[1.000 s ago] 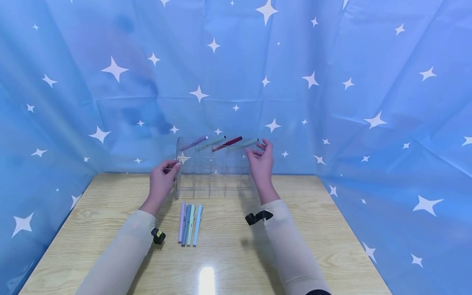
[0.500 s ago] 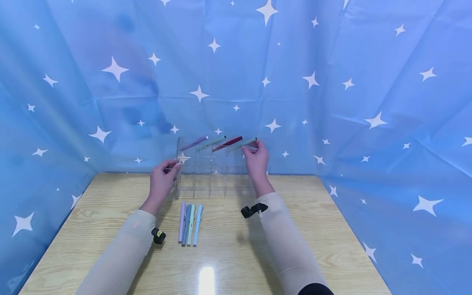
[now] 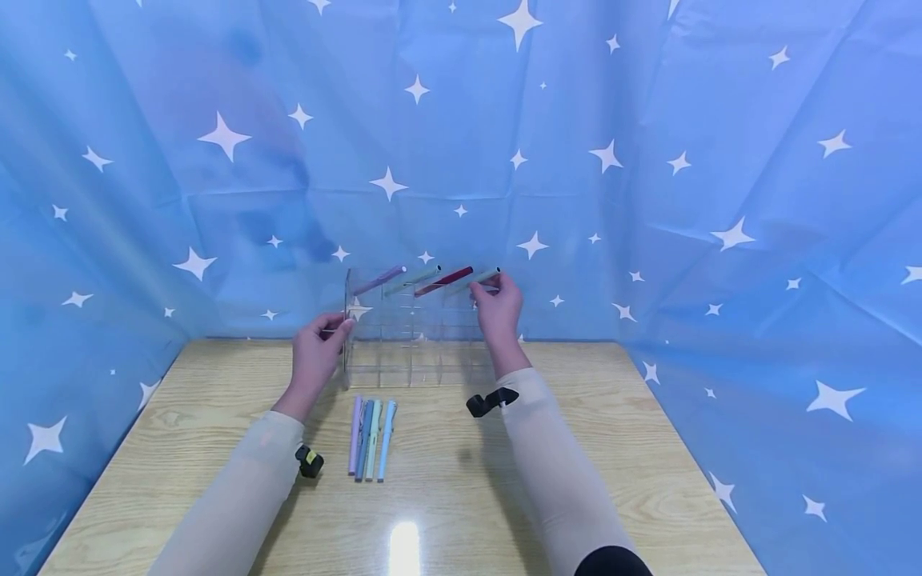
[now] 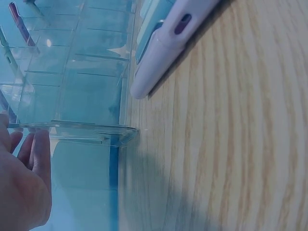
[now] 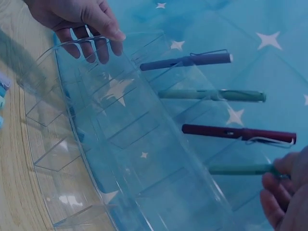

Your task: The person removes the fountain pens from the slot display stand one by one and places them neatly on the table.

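Note:
A clear plastic pen rack (image 3: 410, 344) with divided tiers stands at the back of the table. My left hand (image 3: 317, 352) grips its left side panel between thumb and fingers. Four slanting pens would exceed naming, so: along the top tier lean a purple pen (image 3: 379, 279), a green pen (image 3: 421, 277) and a dark red pen (image 3: 444, 281). At that tier's right end my right hand (image 3: 500, 314) pinches the capped end of a light green pen (image 5: 240, 170); its lower part lies in the rack.
Several capped pens lie side by side on the wooden table in front of the rack, among them a lilac pen (image 3: 355, 436) and a light blue pen (image 3: 386, 440). A blue star-patterned cloth (image 3: 461, 160) hangs close behind the rack.
My right hand has moved left from beside the rack's right end and taken hold of the light green pen, whose end has shifted slightly left. My left hand has stayed put.

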Demonstrator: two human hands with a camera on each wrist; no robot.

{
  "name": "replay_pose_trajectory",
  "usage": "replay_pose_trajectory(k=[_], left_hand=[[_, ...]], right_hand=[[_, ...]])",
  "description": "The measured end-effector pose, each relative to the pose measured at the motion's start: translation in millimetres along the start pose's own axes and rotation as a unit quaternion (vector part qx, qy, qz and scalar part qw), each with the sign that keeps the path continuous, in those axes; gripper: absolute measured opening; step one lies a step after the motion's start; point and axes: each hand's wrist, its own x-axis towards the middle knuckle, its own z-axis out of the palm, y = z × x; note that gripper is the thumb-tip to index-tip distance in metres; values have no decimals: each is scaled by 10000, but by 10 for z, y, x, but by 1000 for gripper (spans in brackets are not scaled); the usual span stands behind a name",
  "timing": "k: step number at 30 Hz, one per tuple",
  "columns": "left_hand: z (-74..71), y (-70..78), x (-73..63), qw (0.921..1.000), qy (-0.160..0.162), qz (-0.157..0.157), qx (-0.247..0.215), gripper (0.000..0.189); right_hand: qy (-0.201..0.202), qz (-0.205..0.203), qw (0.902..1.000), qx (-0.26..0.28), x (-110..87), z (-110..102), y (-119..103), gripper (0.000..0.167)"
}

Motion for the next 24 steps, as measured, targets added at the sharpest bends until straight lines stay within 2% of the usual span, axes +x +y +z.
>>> replay_pose_trajectory(k=[10, 17, 21, 24], left_hand=[[3, -8, -5, 10000, 14, 66, -24, 38], [4, -19, -5, 10000, -16, 35, -22, 40], [3, -21, -7, 10000, -26, 24, -29, 40], [4, -23, -6, 10000, -17, 28, -27, 41]], right_hand=[[565, -191, 9979, 232, 34, -55, -5, 13], [880, -639, 9927, 529, 77, -171, -89, 14], [901, -909, 9887, 775, 86, -263, -160, 12], [711, -940, 9864, 1148, 71, -329, -215, 14]])
